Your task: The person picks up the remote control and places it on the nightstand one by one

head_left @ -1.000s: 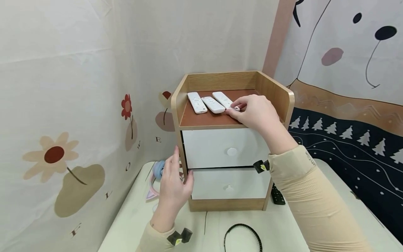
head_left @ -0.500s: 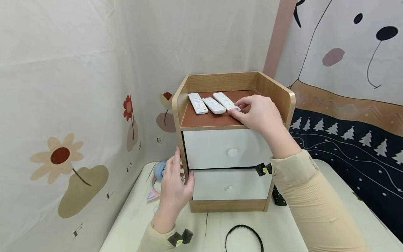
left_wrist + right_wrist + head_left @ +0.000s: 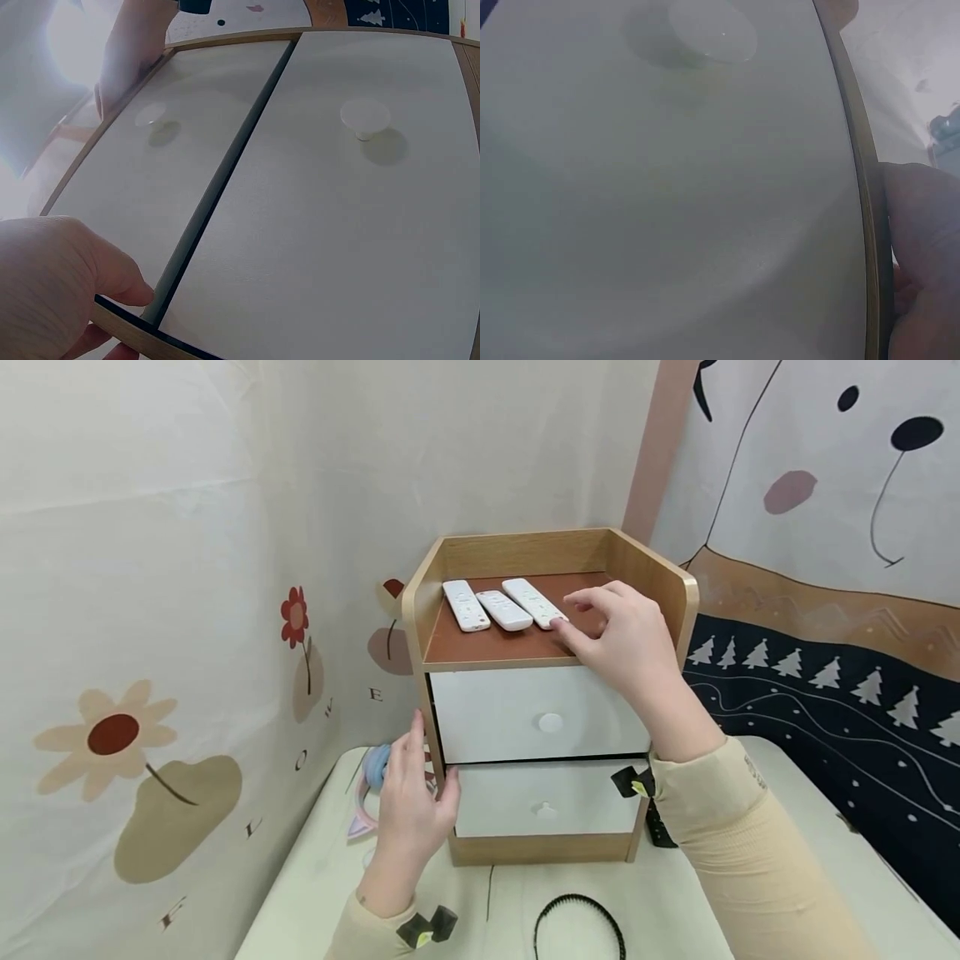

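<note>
Three white remote controls lie side by side on the brown top of a small wooden cabinet (image 3: 525, 847): a left remote (image 3: 466, 606), a middle remote (image 3: 505, 611) and a right remote (image 3: 534, 602). My right hand (image 3: 626, 639) is just right of the right remote, thumb by its near end and fingers parted from it. Whether the thumb still touches it, I cannot tell. My left hand (image 3: 411, 814) rests against the cabinet's left side with straight fingers; in the left wrist view its thumb (image 3: 124, 281) lies at the front edge, fingers partly hidden behind the side panel.
The cabinet has a white upper drawer (image 3: 495, 714) and lower drawer (image 3: 502, 802), each with a round knob. A black headband (image 3: 577, 898) lies in front. A blue and pink headband (image 3: 375, 768) is at the left, a black remote (image 3: 660, 828) at the right.
The right hand has let go of the right remote, its fingers spreading and shifting slightly right. All three remotes stay in place, and the left hand holds its position.
</note>
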`<state>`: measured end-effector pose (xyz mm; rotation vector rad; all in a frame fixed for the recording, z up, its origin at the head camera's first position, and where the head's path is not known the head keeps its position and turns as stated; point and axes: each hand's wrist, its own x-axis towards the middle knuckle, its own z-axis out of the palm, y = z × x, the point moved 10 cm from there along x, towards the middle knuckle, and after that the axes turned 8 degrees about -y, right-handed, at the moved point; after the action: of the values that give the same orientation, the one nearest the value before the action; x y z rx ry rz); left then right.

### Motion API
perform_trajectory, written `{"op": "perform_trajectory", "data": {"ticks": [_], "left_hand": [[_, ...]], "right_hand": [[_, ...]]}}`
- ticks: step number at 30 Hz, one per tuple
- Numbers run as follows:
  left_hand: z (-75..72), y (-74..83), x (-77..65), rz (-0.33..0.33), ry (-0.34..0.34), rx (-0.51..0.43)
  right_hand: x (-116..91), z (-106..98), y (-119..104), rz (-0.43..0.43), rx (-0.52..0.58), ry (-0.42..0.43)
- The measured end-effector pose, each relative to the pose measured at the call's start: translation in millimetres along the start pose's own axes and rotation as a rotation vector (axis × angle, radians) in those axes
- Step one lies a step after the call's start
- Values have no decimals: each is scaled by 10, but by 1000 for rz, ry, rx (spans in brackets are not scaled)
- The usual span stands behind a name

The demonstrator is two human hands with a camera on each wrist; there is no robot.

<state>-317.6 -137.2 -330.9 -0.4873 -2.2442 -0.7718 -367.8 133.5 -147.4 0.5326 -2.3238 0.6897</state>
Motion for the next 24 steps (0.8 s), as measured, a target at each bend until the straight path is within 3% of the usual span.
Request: {"op": "perform_trajectory", "data": {"ticks": [9,13,24], "left_hand": [[-26,13,0,23,29,-1],[-27,12,1,22,30,-3],[-12,7,4,12,17,-4]], "right_hand": [[-317,-212,-52,-176,185,244],[-457,-254,4,-180,267,277],[-846,-380,217,-193,346,359]]}}
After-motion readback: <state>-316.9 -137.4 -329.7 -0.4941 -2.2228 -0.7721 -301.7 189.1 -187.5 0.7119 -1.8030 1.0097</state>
